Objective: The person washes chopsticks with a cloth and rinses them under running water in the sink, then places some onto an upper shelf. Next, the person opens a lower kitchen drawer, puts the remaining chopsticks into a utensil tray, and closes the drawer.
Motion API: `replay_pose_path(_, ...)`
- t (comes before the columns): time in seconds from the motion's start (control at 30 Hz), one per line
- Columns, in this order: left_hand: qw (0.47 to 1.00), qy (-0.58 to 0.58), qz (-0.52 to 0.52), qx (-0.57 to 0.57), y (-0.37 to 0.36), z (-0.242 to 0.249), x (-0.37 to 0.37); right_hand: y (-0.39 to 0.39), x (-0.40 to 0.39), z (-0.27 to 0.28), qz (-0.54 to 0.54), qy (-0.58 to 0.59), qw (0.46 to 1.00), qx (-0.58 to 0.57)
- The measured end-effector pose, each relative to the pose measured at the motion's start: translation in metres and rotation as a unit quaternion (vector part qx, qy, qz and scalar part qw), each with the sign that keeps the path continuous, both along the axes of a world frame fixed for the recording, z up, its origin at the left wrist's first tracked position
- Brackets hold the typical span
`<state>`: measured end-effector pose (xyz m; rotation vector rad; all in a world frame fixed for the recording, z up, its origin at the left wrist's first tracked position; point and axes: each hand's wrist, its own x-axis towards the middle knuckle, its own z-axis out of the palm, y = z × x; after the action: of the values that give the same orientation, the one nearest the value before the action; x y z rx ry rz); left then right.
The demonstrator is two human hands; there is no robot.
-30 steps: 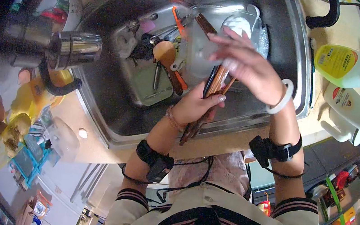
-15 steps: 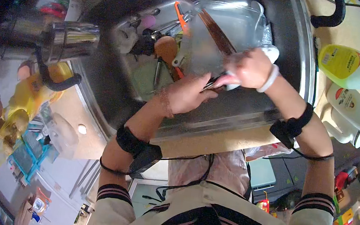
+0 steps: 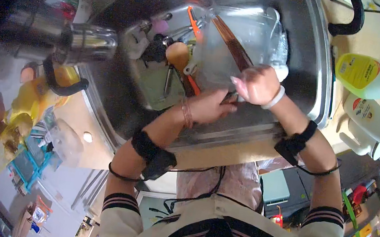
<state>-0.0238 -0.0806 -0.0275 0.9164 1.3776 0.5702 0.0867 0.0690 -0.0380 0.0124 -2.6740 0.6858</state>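
Over the front of the metal sink (image 3: pixel 289 131), my left hand (image 3: pixel 207 106) pinches a slim, dark, shiny piece that is mostly hidden. My right hand (image 3: pixel 260 85), closed in a fist, is right beside it at the other end of that piece. Behind the right knuckles shows a white, cloth-like thing (image 3: pixel 280 73). Long brown chopsticks (image 3: pixel 231 42) lie slanted across a clear plastic box (image 3: pixel 215 69), their lower ends close to the right hand. Left of the box are an orange-handled tool (image 3: pixel 194 22), a round tan piece (image 3: pixel 177 54) and several metal utensils.
A metal faucet (image 3: pixel 91 44) reaches over the sink's left side. On the right counter lie a yellow-labelled spray bottle (image 3: pixel 359 69) and a white bottle (image 3: pixel 368 113). Yellow bags (image 3: pixel 26 102) and a blue rack (image 3: pixel 30 164) are at the left.
Both hands have shifted slightly; the left moved right and the right moved down a little, so they are closer together. The fists stay closed. The view has shifted slightly.
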Motion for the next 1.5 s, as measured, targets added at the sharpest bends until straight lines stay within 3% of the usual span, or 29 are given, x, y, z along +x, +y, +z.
replay_pose_path(0.07, 0.998, -0.003, -0.01, -0.068, -0.008, 0.013, -0.002, 0.018, 0.009, -0.001, -0.029, -0.16, 0.981, 0.105)
replay_pose_path(0.13, 0.995, -0.055, 0.036, -0.069, -0.008, 0.01, 0.004, 0.009, 0.0, 0.003, -0.059, -0.108, 0.992, 0.025)
replay_pose_path(0.17, 0.996, -0.064, 0.03, -0.056, 0.0, 0.011, 0.004, -0.003, -0.005, -0.001, 0.028, -0.071, 0.994, 0.081)
replay_pose_path(0.2, 0.996, -0.072, 0.023, -0.039, 0.006, 0.012, 0.004, -0.013, -0.005, 0.001, 0.014, -0.04, 0.999, 0.004)
replay_pose_path(0.23, 0.999, -0.015, 0.022, 0.036, 0.001, -0.001, 0.009, -0.006, -0.002, -0.002, 0.02, -0.046, 0.999, 0.011)
replay_pose_path(0.27, 0.999, -0.028, 0.032, 0.0, -0.005, -0.012, 0.006, 0.003, 0.001, -0.007, 0.026, -0.052, 0.998, 0.015)
replay_pose_path(0.33, 0.993, -0.06, 0.054, -0.085, -0.008, 0.015, -0.003, 0.023, 0.0, -0.003, -0.108, -0.117, 0.987, 0.003)
replay_pose_path(0.37, 0.992, -0.045, 0.023, -0.114, 0.0, 0.021, -0.006, 0.01, -0.002, 0.004, -0.118, -0.125, 0.984, 0.041)
replay_pose_path(0.4, 0.999, -0.016, 0.032, -0.019, -0.002, 0.009, 0.0, 0.001, -0.002, -0.003, -0.034, -0.108, 0.991, 0.079)
replay_pose_path(0.47, 0.982, 0.045, 0.045, 0.175, -0.01, -0.027, 0.012, -0.004, -0.008, -0.001, -0.007, 0.018, 1.0, 0.002)
replay_pose_path(0.6, 0.993, -0.094, 0.058, -0.049, 0.003, 0.006, -0.002, 0.009, -0.013, 0.009, -0.09, -0.034, 0.995, 0.031)
replay_pose_path(0.63, 0.994, -0.081, 0.034, -0.062, 0.01, 0.005, -0.003, 0.002, -0.014, 0.006, 0.006, -0.046, 0.995, 0.091)
replay_pose_path(0.73, 0.998, -0.039, 0.037, -0.042, 0.02, 0.029, 0.004, 0.004, -0.012, 0.005, 0.01, 0.021, 1.0, 0.009)
replay_pose_path(0.8, 0.993, -0.084, 0.076, -0.035, 0.01, 0.024, 0.001, 0.031, -0.006, 0.007, -0.051, -0.04, 0.995, 0.081)
replay_pose_path(0.87, 0.986, -0.115, 0.075, -0.092, 0.003, 0.043, -0.008, 0.054, 0.002, 0.018, -0.159, -0.057, 0.984, -0.048)
replay_pose_path(0.97, 0.991, -0.102, 0.046, -0.073, 0.007, 0.044, -0.003, 0.032, 0.005, 0.025, -0.148, -0.12, 0.981, 0.018)
replay_pose_path(1.07, 0.982, -0.166, 0.057, -0.064, 0.008, 0.049, -0.005, 0.027, 0.006, 0.039, -0.182, -0.036, 0.981, -0.064)
replay_pose_path(1.13, 0.976, -0.196, 0.074, -0.055, -0.005, 0.048, -0.004, 0.029, 0.009, 0.04, -0.349, -0.096, 0.905, -0.222)
replay_pose_path(1.17, 0.973, -0.217, 0.072, -0.033, -0.009, 0.052, -0.01, 0.037, 0.006, 0.043, -0.446, -0.064, 0.833, -0.321)
replay_pose_path(1.27, 0.943, -0.286, 0.169, -0.016, -0.029, 0.06, -0.019, 0.075, 0.027, 0.042, -0.513, 0.042, 0.646, -0.564)
replay_pose_path(1.37, 0.93, -0.262, 0.256, 0.04, -0.042, 0.068, -0.016, 0.05, 0.033, 0.081, -0.292, 0.021, 0.555, -0.779)
replay_pose_path(1.4, 0.919, -0.261, 0.289, 0.065, -0.043, 0.07, -0.013, 0.03, 0.026, 0.091, -0.291, 0.018, 0.532, -0.795)
replay_pose_path(1.47, 0.898, -0.25, 0.356, 0.06, -0.041, 0.081, -0.008, 0.009, 0.033, 0.077, -0.184, 0.056, 0.59, -0.784)
replay_pose_path(1.5, 0.891, -0.244, 0.375, 0.073, -0.039, 0.085, -0.005, -0.001, 0.03, 0.091, -0.06, 0.05, 0.513, -0.855)
